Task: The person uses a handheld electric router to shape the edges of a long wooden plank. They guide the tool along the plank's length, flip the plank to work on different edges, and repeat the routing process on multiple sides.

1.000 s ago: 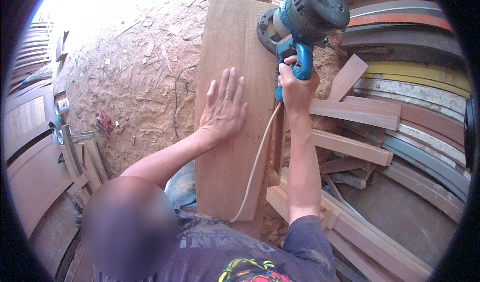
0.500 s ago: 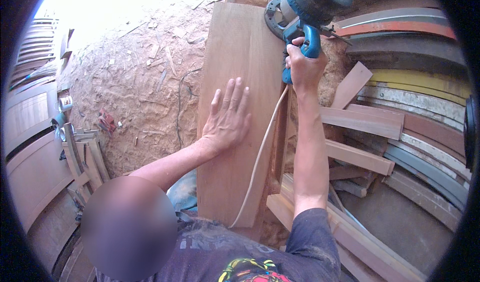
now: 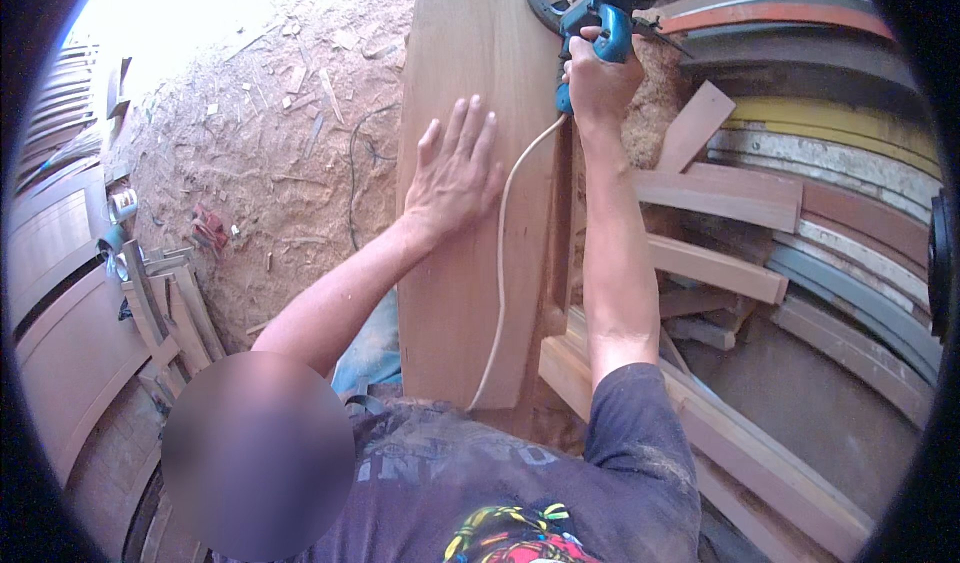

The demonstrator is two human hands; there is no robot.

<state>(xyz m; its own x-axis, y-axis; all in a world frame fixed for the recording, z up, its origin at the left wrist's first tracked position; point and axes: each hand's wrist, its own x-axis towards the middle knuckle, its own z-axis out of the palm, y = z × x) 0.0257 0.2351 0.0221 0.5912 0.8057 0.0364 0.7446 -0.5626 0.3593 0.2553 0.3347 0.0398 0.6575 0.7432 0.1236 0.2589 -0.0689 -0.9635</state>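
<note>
A long pale wooden board (image 3: 445, 308) stretches away from my body. My left hand (image 3: 455, 168) lies flat on its upper face, fingers stretched out. At the far right edge of the board, my right hand (image 3: 600, 83) is wrapped round the blue handle of a power router (image 3: 617, 35). The router's round black base (image 3: 543, 1) rests at the board's edge; its bit cannot be seen, and the motor is partly cut off by the top of the view. A pale power cord (image 3: 503, 233) runs from the handle back over the board towards me.
Stacked planks (image 3: 840, 153) and loose wood offcuts (image 3: 715, 195) fill the right side. Wood shavings (image 3: 270, 163) cover the ground on the left, where a dark cable (image 3: 352, 178) lies. Panels (image 3: 75, 343) and a bundle of wood strips (image 3: 165, 313) stand at the far left.
The whole scene, with the board, router and both hands, sits higher in the view. Router and hands keep about the same places on the board; the cord now bows more.
</note>
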